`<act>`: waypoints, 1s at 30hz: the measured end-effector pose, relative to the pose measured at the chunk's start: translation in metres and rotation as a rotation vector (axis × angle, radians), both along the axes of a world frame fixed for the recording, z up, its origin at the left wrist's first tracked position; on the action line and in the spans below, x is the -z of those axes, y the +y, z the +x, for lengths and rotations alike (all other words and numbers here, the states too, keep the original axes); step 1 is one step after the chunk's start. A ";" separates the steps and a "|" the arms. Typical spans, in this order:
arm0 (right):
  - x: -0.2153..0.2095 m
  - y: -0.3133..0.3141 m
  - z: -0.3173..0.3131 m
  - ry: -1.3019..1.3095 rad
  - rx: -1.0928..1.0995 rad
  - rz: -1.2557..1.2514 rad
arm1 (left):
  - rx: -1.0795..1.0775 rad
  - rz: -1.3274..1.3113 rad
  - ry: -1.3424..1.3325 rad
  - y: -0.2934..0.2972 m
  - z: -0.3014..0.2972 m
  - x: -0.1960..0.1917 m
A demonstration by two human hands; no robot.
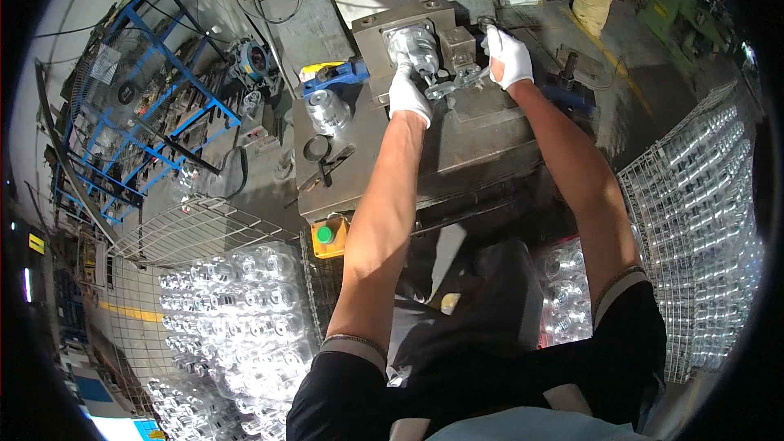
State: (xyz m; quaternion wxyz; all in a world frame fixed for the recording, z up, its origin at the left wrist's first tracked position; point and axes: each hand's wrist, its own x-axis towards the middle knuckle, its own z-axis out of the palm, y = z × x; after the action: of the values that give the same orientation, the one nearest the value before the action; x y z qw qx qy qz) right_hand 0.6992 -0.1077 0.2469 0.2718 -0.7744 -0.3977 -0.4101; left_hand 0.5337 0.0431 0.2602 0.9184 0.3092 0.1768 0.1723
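White-gloved left hand (407,94) holds a metal part (414,47) in the fixture (425,20). The right hand (508,57) grips the lever (465,79); clamping early could pinch fingers.

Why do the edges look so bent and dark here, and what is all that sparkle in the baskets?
In the head view, the fisheye lens bows straight lines such as the blue rack and leaves a black rim around the picture. The shiny metal parts in the wire basket catch bright glare, so their shapes blur together. The white-gloved left hand and right hand at the machine block stay fairly sharp.
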 end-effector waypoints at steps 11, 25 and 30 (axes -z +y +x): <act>0.009 -0.131 -0.118 -0.051 0.068 -0.323 | -0.519 1.366 0.220 0.023 -0.219 0.012; 0.107 -0.214 -0.160 0.407 0.549 -0.618 | -0.214 2.177 0.858 0.009 -0.343 0.107; 0.099 -0.208 -0.170 0.367 0.599 -0.707 | -0.177 2.224 0.929 0.007 -0.344 0.114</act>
State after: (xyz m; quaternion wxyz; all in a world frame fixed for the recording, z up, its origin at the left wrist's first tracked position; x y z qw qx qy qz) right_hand 0.5296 -0.3154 0.1480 -0.0718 -0.9589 -0.2181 -0.1669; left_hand 0.1901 0.0501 0.1464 -0.0157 0.9497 0.2658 0.1651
